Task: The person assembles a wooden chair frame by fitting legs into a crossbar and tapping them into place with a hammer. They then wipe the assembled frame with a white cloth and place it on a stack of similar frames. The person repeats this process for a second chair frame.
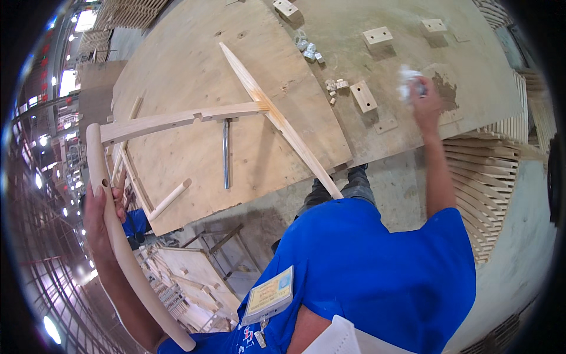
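My left hand (101, 215) is wrapped around a curved, round wooden leg (127, 253) of a pale wood frame. A notched rail (177, 119) joins this leg to a second, tapered leg (300, 150), which slants over the table edge towards my body. Orange-brown staining shows around that joint. Out to the right, my right hand (429, 109) is closed on a crumpled white wad (407, 85), blurred by motion, perhaps a cloth or paper. It is above the tabletop, beside a dark wet-looking patch (446, 91).
A shiny metal rod (226, 156) lies on the plywood board (194, 71) under the rail. Several drilled wooden blocks (364, 97) and small metal pieces (308, 50) are on the table. Slatted wooden parts (480, 183) are stacked at right. Another person's blue clothing (137, 223) shows at left.
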Available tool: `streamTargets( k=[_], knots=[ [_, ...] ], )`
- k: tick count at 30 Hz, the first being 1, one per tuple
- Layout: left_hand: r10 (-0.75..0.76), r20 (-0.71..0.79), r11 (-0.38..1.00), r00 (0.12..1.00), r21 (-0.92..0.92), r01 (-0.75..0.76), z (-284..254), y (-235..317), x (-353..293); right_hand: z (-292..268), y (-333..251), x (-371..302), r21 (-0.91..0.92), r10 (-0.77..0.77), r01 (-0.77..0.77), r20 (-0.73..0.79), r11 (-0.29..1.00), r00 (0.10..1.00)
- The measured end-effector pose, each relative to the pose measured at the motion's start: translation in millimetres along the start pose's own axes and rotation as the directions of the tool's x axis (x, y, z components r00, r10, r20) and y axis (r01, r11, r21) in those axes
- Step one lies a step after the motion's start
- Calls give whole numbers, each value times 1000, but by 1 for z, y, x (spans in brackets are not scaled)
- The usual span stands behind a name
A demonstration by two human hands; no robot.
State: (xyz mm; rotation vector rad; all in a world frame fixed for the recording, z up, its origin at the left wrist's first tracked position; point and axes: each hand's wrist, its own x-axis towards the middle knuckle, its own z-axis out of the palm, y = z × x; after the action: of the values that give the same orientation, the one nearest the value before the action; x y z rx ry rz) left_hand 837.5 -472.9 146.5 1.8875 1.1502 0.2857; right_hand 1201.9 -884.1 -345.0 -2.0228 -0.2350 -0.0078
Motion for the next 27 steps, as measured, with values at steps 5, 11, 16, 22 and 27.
streamTargets(
  k=[5, 11, 16, 22, 27],
  knots=[
    [-15, -176, 987, 984, 152, 42, 10, 9, -9, 185, -143, -86, 428, -116, -125, 494, 895, 862],
    [-56, -207, 981, 977, 169, 93, 12, 13, 3, 329, -176, -71, 365, -364, 250, 287, 897, 886],
    [-92, -218, 989, 972, 90, 114, 3, -1, -10, 320, -168, -71, 341, -402, 269, 416, 901, 816],
    [-66, -273, 990, 960, 105, 98, 20, 6, 3, 284, -150, -83, 265, -288, 164, 544, 950, 788],
    [-103, -299, 981, 949, 125, 146, 19, 2, -11, 241, -131, -93, 274, -261, 85, 710, 958, 654]
  ],
)
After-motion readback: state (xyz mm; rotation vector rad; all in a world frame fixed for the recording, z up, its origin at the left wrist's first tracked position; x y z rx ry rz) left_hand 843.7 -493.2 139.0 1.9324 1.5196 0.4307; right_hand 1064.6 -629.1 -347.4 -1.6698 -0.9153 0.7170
